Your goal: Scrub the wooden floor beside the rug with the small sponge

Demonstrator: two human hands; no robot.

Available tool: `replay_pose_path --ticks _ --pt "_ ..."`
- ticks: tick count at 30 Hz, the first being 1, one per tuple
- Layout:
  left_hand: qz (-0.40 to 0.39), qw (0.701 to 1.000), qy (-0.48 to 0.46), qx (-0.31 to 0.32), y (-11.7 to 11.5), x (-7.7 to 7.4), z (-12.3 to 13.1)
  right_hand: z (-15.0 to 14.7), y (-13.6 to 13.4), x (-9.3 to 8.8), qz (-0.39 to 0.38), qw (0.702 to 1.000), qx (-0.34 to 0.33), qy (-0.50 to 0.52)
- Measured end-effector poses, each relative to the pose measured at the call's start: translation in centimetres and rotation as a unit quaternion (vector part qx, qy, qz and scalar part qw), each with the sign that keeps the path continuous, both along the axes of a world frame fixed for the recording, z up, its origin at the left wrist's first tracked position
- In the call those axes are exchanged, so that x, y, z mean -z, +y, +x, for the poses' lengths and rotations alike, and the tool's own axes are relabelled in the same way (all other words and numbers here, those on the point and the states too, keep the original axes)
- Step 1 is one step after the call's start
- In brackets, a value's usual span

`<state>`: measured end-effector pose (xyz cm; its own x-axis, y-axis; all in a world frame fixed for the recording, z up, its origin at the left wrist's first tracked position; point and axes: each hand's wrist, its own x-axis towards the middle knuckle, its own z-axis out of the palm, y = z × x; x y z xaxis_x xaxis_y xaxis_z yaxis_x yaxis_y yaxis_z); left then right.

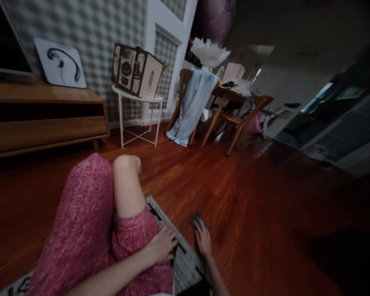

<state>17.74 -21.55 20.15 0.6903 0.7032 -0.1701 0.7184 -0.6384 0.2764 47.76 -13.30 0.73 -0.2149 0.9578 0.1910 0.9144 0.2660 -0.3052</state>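
My right hand (203, 239) reaches down to the wooden floor with its fingers over a small dark grey thing (196, 217). It looks like a folded cloth, but its kind is not clear in the dim light. My left hand (164, 245) lies flat with fingers apart beside my bent leg in pink shorts (135, 230), at the edge of a grey rug (185, 265). Something black shows under and beside the left fingers; I cannot tell whether it is the rug's pattern or a separate thing.
Ahead is a white side table (138, 97) bearing a printed box (135, 70). A low wooden cabinet (46, 127) stands on the left. Farther off are a wooden chair (234, 119), blue jeans (193, 107) hung over another chair, and a cluttered table (228, 92). Reddish wooden floor (249, 213) stretches right.
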Motion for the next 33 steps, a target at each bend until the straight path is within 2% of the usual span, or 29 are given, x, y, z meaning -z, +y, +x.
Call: replay_pose_path --ticks 3,5,8,11,15,16,18,21,24,27,30,33 --pt "0.01 1.0 -0.02 -0.002 0.0 0.5 0.0 7.8 -3.9 0.8 -0.003 0.99 0.14 0.003" --pt "0.015 1.0 -0.026 -0.003 0.0 0.9 -0.1 12.3 -6.9 1.4 0.0 0.97 0.243 0.004" --pt "0.017 0.999 -0.031 -0.004 -0.1 1.1 -0.2 16.0 -11.1 2.0 0.027 0.917 0.397 0.001" --pt "0.014 0.999 -0.034 -0.006 -0.1 0.7 -0.4 15.4 -12.8 2.1 0.076 0.862 0.501 -0.003" --pt "0.004 1.0 -0.011 -0.008 -0.2 -0.3 -0.5 11.0 -11.2 2.1 0.141 0.804 0.577 0.004" --pt "0.003 1.0 -0.006 -0.009 -0.2 -0.5 -0.5 9.7 -10.5 2.1 0.152 0.8 0.58 0.006" --pt "0.005 1.0 -0.005 -0.011 -0.3 -0.9 -0.5 7.0 -9.1 2.1 0.164 0.81 0.562 0.012" --pt "0.007 1.0 -0.009 -0.012 -0.3 -1.4 -0.5 2.4 -7.2 2.1 0.143 0.855 0.498 0.013" --pt "0.001 1.0 0.002 -0.007 -0.3 -1.8 -0.5 -2.8 -5.7 1.8 0.091 0.908 0.41 -0.003" --pt "-0.001 1.0 0.005 -0.002 -0.3 -2.0 -0.5 -7.3 -4.5 1.4 0.035 0.947 0.32 -0.013" --pt "0.007 1.0 0.011 0.001 -0.3 -2.0 -0.6 -9.4 -3.9 1.1 0.0 0.967 0.253 -0.015" --pt "0.018 1.0 0.01 -0.002 -0.4 -1.8 -0.7 -8.4 -3.9 0.8 -0.014 0.981 0.191 -0.025"
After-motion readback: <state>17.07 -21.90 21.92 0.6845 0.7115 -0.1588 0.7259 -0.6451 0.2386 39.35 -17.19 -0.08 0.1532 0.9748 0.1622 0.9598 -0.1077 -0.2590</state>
